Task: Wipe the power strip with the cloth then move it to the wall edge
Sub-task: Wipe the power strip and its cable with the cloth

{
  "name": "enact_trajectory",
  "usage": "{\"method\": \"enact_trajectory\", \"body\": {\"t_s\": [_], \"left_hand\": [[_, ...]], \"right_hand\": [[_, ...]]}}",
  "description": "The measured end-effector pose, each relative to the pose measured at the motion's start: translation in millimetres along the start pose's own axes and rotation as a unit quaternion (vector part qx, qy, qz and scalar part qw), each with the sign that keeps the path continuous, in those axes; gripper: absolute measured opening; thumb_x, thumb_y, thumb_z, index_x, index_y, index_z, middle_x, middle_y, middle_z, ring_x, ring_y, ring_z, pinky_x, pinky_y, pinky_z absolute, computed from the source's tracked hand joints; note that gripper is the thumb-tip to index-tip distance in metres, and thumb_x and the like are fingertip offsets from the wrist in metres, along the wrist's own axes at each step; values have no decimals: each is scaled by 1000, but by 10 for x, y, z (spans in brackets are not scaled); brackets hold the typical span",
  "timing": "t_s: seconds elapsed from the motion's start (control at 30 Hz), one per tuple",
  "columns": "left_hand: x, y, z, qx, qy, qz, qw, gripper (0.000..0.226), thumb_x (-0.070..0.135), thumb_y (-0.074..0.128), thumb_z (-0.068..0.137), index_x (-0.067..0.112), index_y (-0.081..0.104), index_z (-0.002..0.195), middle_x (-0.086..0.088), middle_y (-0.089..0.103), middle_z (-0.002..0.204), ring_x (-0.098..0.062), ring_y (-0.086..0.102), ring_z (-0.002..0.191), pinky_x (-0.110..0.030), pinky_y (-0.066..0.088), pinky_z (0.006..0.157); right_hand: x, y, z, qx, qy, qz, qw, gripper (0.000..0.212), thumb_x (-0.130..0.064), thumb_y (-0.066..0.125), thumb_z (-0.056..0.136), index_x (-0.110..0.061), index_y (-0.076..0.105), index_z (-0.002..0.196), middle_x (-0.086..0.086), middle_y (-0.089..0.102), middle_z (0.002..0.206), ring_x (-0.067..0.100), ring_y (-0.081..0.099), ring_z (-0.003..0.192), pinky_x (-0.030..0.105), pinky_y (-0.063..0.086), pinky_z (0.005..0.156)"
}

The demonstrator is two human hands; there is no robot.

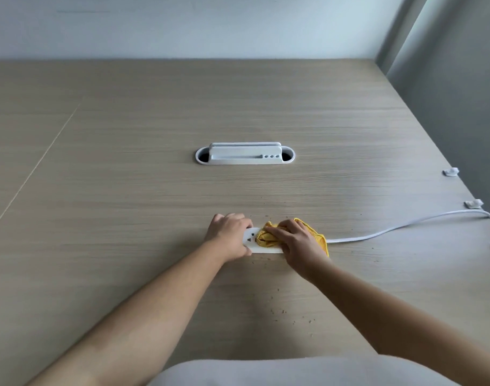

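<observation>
Head view shows the wiping under way; the power strip (252, 240) lies flat on the table (126, 190) near its front, well apart from the wall (182, 29), so the move to the wall edge is not yet done. Left hand (229, 236) clasps the strip's left end, fingers curled over its far edge; right hand (296, 243) presses the bunched yellow cloth (268, 235) onto the strip's right part, fingers grasping the cloth; the white cord (391, 229) trails off right; dark crumbs dot the table.

white power strip (252, 240) flat, yellow cloth (268, 235) bunched atop
</observation>
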State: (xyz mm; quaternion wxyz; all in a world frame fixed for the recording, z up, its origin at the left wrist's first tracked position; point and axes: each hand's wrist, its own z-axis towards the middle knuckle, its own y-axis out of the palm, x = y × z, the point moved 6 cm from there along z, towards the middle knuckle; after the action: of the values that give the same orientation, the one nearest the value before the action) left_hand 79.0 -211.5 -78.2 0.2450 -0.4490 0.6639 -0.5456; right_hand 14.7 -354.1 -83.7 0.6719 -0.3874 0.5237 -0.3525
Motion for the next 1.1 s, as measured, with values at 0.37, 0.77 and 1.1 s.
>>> {"method": "enact_trajectory", "body": {"t_s": [0.37, 0.77, 1.1], "left_hand": [[32, 2, 31, -1, -32, 21, 999, 54, 41, 80, 67, 27, 60, 115, 4, 60, 114, -17, 55, 113, -35, 34, 97], [71, -8, 39, -9, -44, 33, 998, 52, 38, 81, 66, 26, 60, 112, 4, 60, 113, -17, 55, 114, -35, 34, 95], [106, -31, 22, -16, -63, 38, 997, 51, 36, 83, 65, 26, 60, 109, 5, 60, 113, -17, 56, 113, -34, 34, 94]], "right_hand": [[18, -234, -79, 43, -24, -11, 999, 46, 2, 70, 70, -19, 66, 111, 9, 65, 94, 31, 59, 85, 34, 52, 70], [226, -258, -340, -7, -26, -18, 999, 48, -2, 71, 73, -25, 66, 114, 2, 69, 107, 26, 62, 95, 33, 54, 75], [94, -473, -134, 28, -30, -3, 999, 62, 16, 56, 68, -19, 64, 118, 8, 67, 117, 30, 61, 106, 35, 51, 85]]}}
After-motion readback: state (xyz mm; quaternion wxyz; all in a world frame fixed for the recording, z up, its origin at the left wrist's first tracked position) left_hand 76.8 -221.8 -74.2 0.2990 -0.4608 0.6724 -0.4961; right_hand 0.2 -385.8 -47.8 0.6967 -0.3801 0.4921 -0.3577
